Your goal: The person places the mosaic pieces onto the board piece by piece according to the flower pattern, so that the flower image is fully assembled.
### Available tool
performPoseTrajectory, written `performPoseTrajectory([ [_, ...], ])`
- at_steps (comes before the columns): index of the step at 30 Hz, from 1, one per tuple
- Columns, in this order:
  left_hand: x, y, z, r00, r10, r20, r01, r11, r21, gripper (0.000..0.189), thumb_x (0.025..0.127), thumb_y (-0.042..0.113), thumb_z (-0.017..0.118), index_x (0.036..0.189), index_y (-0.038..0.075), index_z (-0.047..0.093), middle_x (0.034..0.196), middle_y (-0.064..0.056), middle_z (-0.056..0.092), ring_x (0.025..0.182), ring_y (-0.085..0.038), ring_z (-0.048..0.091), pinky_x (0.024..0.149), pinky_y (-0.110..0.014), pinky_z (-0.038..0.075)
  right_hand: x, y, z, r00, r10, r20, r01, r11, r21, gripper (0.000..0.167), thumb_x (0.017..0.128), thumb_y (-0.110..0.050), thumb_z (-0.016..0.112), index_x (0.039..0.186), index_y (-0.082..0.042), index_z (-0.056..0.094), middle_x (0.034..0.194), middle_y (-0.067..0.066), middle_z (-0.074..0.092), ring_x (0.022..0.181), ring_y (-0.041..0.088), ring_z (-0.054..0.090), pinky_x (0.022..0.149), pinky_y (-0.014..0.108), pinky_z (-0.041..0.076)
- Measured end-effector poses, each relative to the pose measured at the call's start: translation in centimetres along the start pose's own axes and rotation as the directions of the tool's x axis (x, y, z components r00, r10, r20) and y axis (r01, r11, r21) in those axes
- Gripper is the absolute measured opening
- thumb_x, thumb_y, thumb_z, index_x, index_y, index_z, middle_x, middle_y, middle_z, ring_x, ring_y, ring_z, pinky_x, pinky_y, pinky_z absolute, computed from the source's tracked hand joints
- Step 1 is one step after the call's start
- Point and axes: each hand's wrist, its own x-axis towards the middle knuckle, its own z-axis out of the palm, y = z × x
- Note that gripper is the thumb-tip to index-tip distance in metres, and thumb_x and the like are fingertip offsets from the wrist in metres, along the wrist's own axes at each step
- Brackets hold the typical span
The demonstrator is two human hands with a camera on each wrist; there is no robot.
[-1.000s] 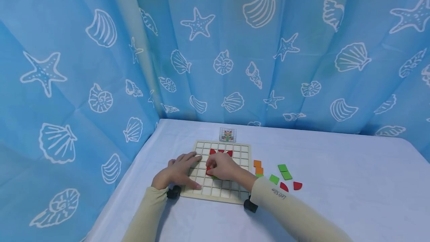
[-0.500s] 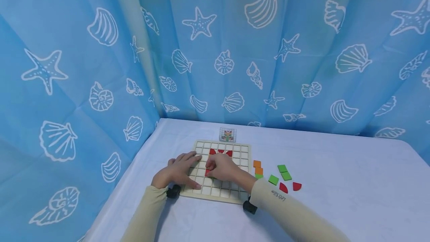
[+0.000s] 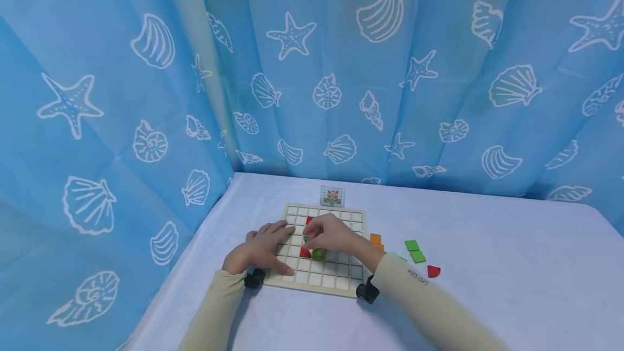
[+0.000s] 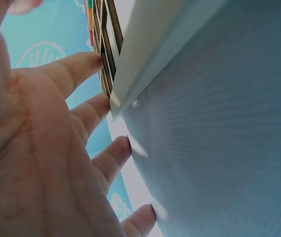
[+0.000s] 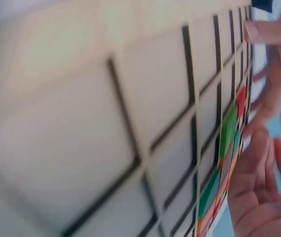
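Observation:
A cream grid board [image 3: 302, 278] lies on the table. My left hand [image 3: 260, 248] rests with spread fingers over its left edge; in the left wrist view the fingertips [image 4: 95, 60] meet the board's edge and the white cloth. My right hand [image 3: 333, 234] hovers over the board's middle, fingers bent, with a gap between thumb and fingers and nothing seen between them. Just below its fingertips sits a red piece [image 3: 305, 252] in a cell, beside a green piece [image 3: 318, 254]. In the right wrist view, more coloured pieces line the grid; the right hand hides part of the pattern from above.
Behind the board stands a small clear-looking card [image 3: 332, 196] with a coloured pattern. To the right lie orange squares [image 3: 376, 239], green squares [image 3: 411, 245] and a red quarter-round piece [image 3: 433, 271]. A blue shell-print curtain [image 3: 341, 69] hangs behind the table.
My right hand has let go of the red piece and risen slightly to the right, uncovering red and green pieces. Its sleeve now covers another loose red piece. My left hand stays put.

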Motion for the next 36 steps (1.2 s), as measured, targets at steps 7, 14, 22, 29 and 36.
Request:
performPoseTrajectory([
  [7, 0.3, -0.1, 0.6, 1.0, -0.017, 0.011, 0.017, 1.0, 0.002, 0.104, 0.068, 0.058, 0.084, 0.154, 0.026, 0.034, 0.163, -0.004, 0.025, 0.149, -0.033, 0.02, 0.112, -0.067, 0.019, -0.8, 1.8, -2.3, 0.999, 0.047, 0.022, -0.048, 0.997, 0.063, 0.029, 0.087, -0.016, 0.076, 0.113, -0.004, 0.069, 0.097, 0.005, 0.069, 0.08, 0.015, 0.063, 0.067, 0.032, 0.057],
  [14, 0.4, -0.4, 0.5, 1.0, -0.001, -0.014, 0.001, 1.0, -0.006, 0.104, 0.07, 0.055, 0.084, 0.155, 0.025, 0.033, 0.164, -0.004, 0.024, 0.149, -0.032, 0.02, 0.112, -0.067, 0.019, -1.6, 3.2, -5.8, 0.995, 0.08, -0.052, -0.081, 0.997, -0.008, 0.029, 0.088, -0.018, 0.075, 0.114, -0.008, 0.071, 0.106, 0.005, 0.07, 0.091, 0.017, 0.063, 0.074, 0.031, 0.056],
  [22, 0.2, -0.2, 0.5, 1.0, -0.014, -0.027, 0.013, 1.0, -0.024, 0.105, 0.067, 0.053, 0.087, 0.154, 0.026, 0.035, 0.163, -0.003, 0.026, 0.148, -0.032, 0.021, 0.112, -0.066, 0.021, -3.5, 5.4, -9.1, 0.983, 0.111, -0.143, -0.129, 0.984, -0.123, 0.031, 0.087, -0.019, 0.075, 0.116, -0.007, 0.07, 0.113, 0.01, 0.07, 0.101, 0.021, 0.064, 0.085, 0.034, 0.057],
  [29, 0.1, -0.1, 0.5, 1.0, -0.014, -0.026, 0.014, 1.0, -0.019, 0.105, 0.068, 0.051, 0.086, 0.154, 0.024, 0.034, 0.163, -0.005, 0.025, 0.148, -0.033, 0.021, 0.112, -0.068, 0.02, -5.2, 7.3, -11.0, 0.977, 0.139, -0.161, -0.166, 0.971, -0.169, 0.032, 0.087, -0.022, 0.076, 0.115, -0.008, 0.07, 0.115, 0.009, 0.07, 0.104, 0.022, 0.064, 0.087, 0.038, 0.057],
  [36, 0.1, 0.0, 0.4, 0.999, -0.021, -0.028, 0.021, 1.0, -0.012, 0.104, 0.067, 0.053, 0.086, 0.154, 0.026, 0.035, 0.163, -0.003, 0.026, 0.149, -0.032, 0.021, 0.112, -0.066, 0.021, -6.4, 9.0, -12.3, 0.969, 0.152, -0.196, -0.191, 0.96, -0.203, 0.033, 0.086, -0.023, 0.076, 0.116, -0.01, 0.07, 0.114, 0.007, 0.07, 0.104, 0.022, 0.064, 0.087, 0.038, 0.058],
])
